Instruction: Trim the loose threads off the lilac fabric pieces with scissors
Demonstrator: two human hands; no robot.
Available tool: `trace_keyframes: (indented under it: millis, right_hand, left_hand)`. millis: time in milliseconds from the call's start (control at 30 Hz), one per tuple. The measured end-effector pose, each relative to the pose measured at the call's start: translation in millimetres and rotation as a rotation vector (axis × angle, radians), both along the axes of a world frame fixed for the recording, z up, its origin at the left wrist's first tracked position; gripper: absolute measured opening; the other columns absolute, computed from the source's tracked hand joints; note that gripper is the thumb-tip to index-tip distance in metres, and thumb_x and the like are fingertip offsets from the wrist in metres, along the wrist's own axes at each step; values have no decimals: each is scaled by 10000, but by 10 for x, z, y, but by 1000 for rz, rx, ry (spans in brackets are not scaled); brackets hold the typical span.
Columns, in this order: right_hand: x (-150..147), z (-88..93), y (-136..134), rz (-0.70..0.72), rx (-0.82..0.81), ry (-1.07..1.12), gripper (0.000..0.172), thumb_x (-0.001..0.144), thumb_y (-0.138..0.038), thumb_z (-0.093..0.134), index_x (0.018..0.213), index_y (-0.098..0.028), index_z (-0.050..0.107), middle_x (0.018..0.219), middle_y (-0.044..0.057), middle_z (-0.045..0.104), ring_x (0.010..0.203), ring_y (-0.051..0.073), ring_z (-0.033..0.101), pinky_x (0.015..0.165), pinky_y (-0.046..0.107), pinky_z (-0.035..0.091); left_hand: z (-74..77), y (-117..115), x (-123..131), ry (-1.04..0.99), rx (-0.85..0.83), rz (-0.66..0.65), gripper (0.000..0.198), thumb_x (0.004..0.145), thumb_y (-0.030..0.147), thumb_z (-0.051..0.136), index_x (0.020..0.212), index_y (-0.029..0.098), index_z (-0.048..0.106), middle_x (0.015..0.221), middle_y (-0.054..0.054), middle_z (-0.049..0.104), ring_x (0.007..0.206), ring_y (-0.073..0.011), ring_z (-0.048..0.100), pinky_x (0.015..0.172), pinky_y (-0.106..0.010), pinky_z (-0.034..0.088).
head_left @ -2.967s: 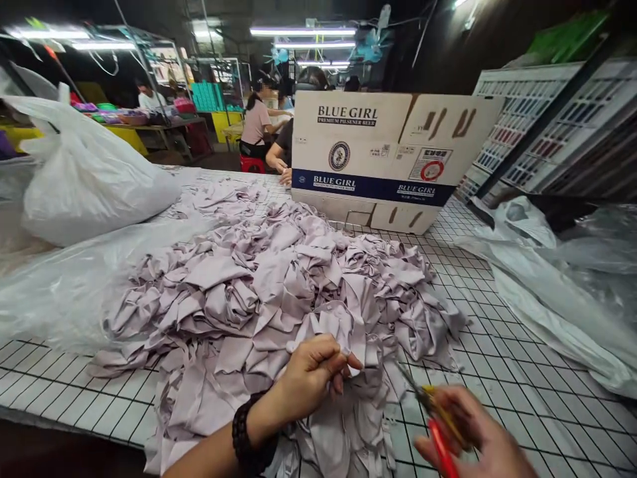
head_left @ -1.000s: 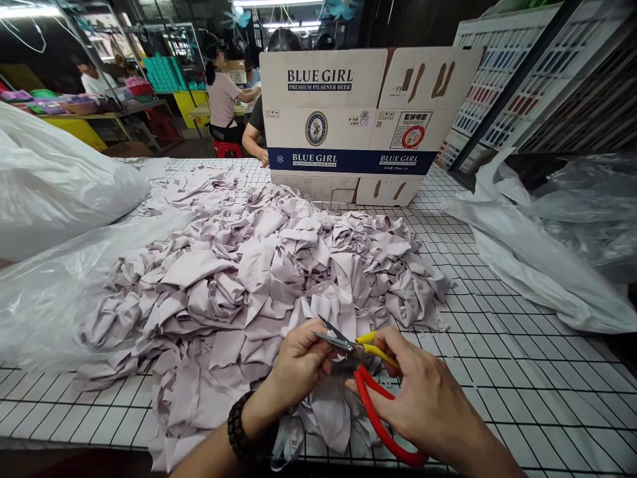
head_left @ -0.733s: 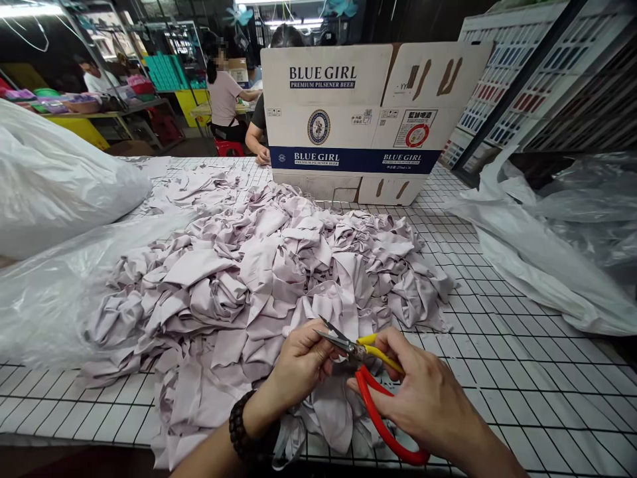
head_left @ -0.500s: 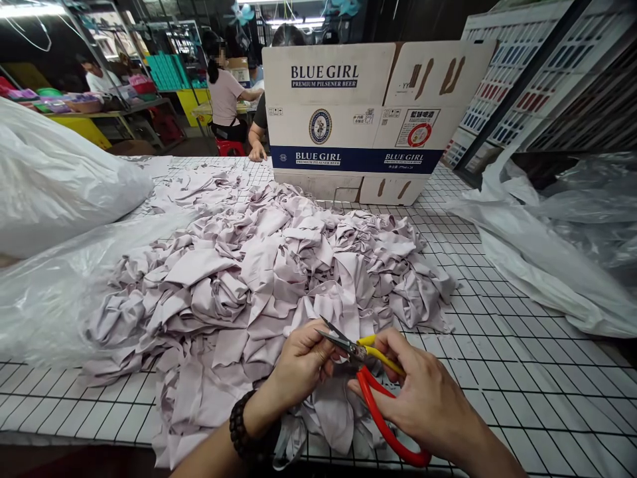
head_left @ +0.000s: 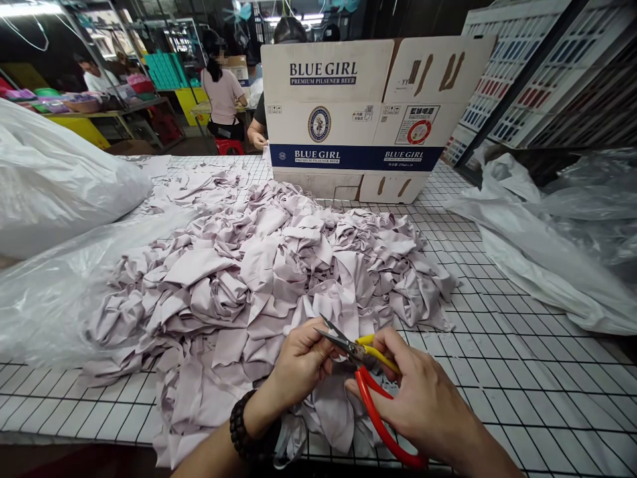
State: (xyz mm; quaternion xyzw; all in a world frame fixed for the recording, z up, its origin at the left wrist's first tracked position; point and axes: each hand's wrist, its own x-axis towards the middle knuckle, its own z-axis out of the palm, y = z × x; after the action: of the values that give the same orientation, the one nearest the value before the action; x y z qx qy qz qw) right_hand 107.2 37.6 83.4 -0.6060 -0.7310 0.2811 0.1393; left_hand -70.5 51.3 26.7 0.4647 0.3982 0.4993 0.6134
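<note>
My right hand (head_left: 418, 392) is closed round the handles of a pair of scissors (head_left: 374, 405), one red and one yellow. Their dark blades stand slightly apart and point left, right by the fingertips of my left hand (head_left: 303, 362). That left hand is pinched on a piece of pale mauve fabric (head_left: 328, 411), much of it hidden behind my fingers and hanging below them. Under and beyond both hands spreads a large heap of fabric pieces (head_left: 279, 265) in the same colour. A dark braided bracelet (head_left: 242, 421) circles my left wrist.
Behind the heap stands a Blue Girl beer carton (head_left: 343, 119), partly hiding a seated person's arm. White plastic bags (head_left: 60, 172) bulge at the left; more plastic (head_left: 547, 245) lies at the right. The table (head_left: 507, 385) has a black grid on white.
My hands and the scissors have hardly moved. Beyond the carton, the co-worker's hand has lifted slightly and now holds a pale piece; another seated person has drawn an arm in.
</note>
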Motion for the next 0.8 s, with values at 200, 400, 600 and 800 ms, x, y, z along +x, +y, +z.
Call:
trace_keyframes:
  millis: [200, 400, 600, 800]
  right_hand:
    - [-16, 15, 0, -19, 33, -3, 330, 730, -457, 660, 766, -269, 391, 562, -91, 498, 516, 147, 482, 513, 262, 374]
    - [30, -33, 26, 19, 1, 12, 329, 751, -480, 636, 760, -269, 385, 584, -77, 548, 528, 150, 510, 516, 263, 398]
    - [78, -74, 72, 56, 15, -16, 342, 749, -468, 635, 732, -267, 358, 586, -73, 563, 522, 147, 520, 501, 252, 395]
    - [81, -115, 56, 56, 53, -85, 357, 746, -469, 630, 741, -271, 333, 563, -81, 510, 502, 151, 505, 501, 261, 382]
  left_hand:
    - [30, -2, 2, 4, -32, 0, 526, 773, 608, 664, 634, 104, 604, 645, 16, 492, 400, -34, 447, 378, -164, 346]
    - [69, -6, -6, -4, -79, -9, 559, 733, 650, 674, 638, 103, 617, 617, 19, 494, 402, -35, 443, 386, -160, 349]
    - [46, -8, -20, 28, -66, -13, 564, 755, 648, 654, 628, 99, 631, 631, 11, 496, 413, -38, 452, 390, -168, 347]
    - [36, -7, -65, 58, -30, -51, 560, 791, 630, 626, 637, 93, 656, 671, 3, 496, 413, -31, 462, 382, -160, 352]
